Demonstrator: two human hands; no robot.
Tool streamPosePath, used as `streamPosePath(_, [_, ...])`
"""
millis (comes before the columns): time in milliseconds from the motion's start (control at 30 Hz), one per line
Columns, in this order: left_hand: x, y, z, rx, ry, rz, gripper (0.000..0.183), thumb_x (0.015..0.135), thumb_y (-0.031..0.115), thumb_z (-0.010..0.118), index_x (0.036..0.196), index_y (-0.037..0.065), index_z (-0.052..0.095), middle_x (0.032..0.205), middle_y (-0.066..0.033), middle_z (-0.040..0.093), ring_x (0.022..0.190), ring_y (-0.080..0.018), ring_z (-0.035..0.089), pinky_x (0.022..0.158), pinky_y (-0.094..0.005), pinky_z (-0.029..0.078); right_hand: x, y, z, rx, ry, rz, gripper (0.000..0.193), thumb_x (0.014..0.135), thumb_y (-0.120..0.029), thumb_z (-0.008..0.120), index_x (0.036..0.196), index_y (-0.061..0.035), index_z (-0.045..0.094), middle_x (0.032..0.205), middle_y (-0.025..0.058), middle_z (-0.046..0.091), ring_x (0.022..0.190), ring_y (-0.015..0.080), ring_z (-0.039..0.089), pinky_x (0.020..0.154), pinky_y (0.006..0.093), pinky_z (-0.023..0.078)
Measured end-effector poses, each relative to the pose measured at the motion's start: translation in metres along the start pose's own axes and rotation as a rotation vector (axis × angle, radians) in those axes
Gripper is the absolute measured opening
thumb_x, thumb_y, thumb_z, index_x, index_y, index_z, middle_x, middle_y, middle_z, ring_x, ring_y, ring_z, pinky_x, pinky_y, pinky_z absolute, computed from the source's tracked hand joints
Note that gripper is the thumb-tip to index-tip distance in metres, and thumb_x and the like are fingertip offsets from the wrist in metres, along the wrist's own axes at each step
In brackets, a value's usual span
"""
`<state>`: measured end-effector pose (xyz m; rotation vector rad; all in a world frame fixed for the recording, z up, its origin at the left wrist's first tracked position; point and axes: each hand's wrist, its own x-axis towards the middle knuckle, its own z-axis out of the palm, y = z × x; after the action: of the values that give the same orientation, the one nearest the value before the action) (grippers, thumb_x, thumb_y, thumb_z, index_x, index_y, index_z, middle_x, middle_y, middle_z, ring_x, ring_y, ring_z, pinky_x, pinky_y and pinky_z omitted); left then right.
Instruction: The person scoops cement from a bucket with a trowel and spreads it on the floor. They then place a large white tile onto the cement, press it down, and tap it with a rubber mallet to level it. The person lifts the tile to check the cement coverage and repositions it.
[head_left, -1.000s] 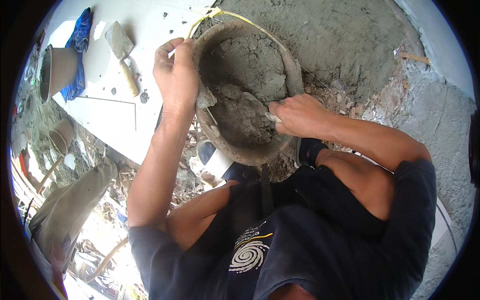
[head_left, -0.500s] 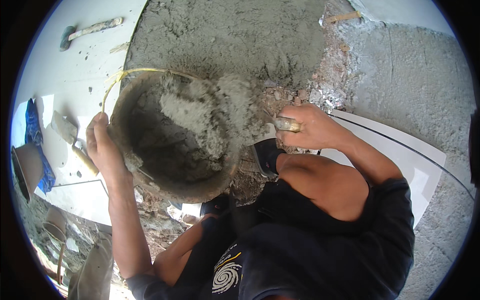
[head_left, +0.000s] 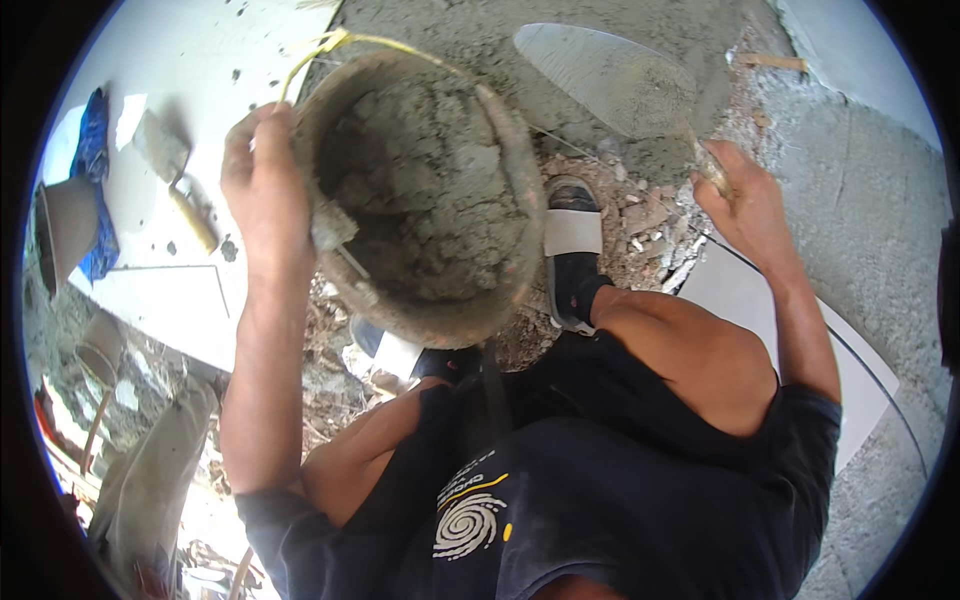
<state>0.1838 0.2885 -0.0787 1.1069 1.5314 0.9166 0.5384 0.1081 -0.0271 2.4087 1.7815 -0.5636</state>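
Note:
My left hand (head_left: 268,175) grips the left rim of a round bucket (head_left: 525,200), its fingers wrapped over the edge by the yellow handle cord. The bucket is tilted, and grey wet mortar (head_left: 440,190) lies inside it. Off to the right, my right hand (head_left: 745,195) is closed round the wooden handle of a trowel (head_left: 610,75). Its broad blade shows its face upward, with only a thin smear of mortar on it. Beneath the blade spreads a bed of wet mortar (head_left: 440,25) on the ground.
On a pale board (head_left: 160,295) at left lie a second trowel (head_left: 172,178), a blue cloth (head_left: 97,200) and a brown pot (head_left: 70,225). Broken rubble (head_left: 640,215) surrounds my sandalled foot (head_left: 573,240). A wood strip (head_left: 768,61) lies far right, and a large tile (head_left: 850,370) beside my right knee.
The mortar heaped on the trowel is now in the bucket. My right hand has moved the trowel up and right, out over the mortar bed. The bucket has shifted right and away.

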Motion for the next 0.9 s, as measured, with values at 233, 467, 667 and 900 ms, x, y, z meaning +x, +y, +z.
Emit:
streamPosePath(233, [-0.011, 0.003, 0.008, -0.042, 0.002, 0.059, 0.035, 0.089, 0.019, 0.058, 0.111, -0.006, 0.047, 0.068, -0.0018, 0.054, 0.054, -0.0046, 0.043, 0.047, -0.0211, 0.036, 0.067, -0.139, 0.054, -0.317, -0.490, -0.624, 0.018, 0.079, -0.015, 0.057, 0.085, 0.0000, 0.066, 0.075, 0.0182, 0.066, 0.071, 0.0341, 0.066, 0.064, 0.0440, 0.053])
streamPosePath(467, [-0.008, -0.002, -0.009, -0.065, 0.042, 0.000, 0.034, 0.089, 0.018, 0.057, 0.111, -0.005, 0.048, 0.068, -0.0016, 0.054, 0.055, -0.0050, 0.044, 0.048, -0.0214, 0.036, 0.031, -0.152, 0.087, -0.056, -0.781, -0.470, 0.027, 0.073, -0.019, 0.058, 0.088, 0.0031, 0.063, 0.075, 0.0219, 0.065, 0.074, 0.0400, 0.065, 0.066, 0.0483, 0.052])
streamPosePath(667, [0.011, -0.005, -0.018, -0.017, 0.010, 0.002, 0.033, 0.088, 0.020, 0.059, 0.111, -0.002, 0.051, 0.071, 0.0007, 0.053, 0.058, -0.0035, 0.043, 0.052, -0.0192, 0.034, 0.031, -0.153, 0.091, 0.204, -0.776, -0.491, 0.029, 0.074, -0.022, 0.057, 0.091, 0.0013, 0.061, 0.074, 0.0237, 0.063, 0.072, 0.0415, 0.063, 0.067, 0.0499, 0.049])
streamPosePath(900, [0.027, -0.018, -0.028, 0.045, 0.057, -0.109, 0.032, 0.091, 0.023, 0.058, 0.115, 0.002, 0.058, 0.091, -0.0015, 0.059, 0.080, -0.0088, 0.054, 0.071, -0.0227, 0.044, 0.021, -0.089, 0.052, 0.406, -0.622, -0.305, 0.028, 0.075, -0.026, 0.059, 0.088, -0.0002, 0.059, 0.068, 0.0237, 0.059, 0.065, 0.0409, 0.059, 0.061, 0.0496, 0.045])
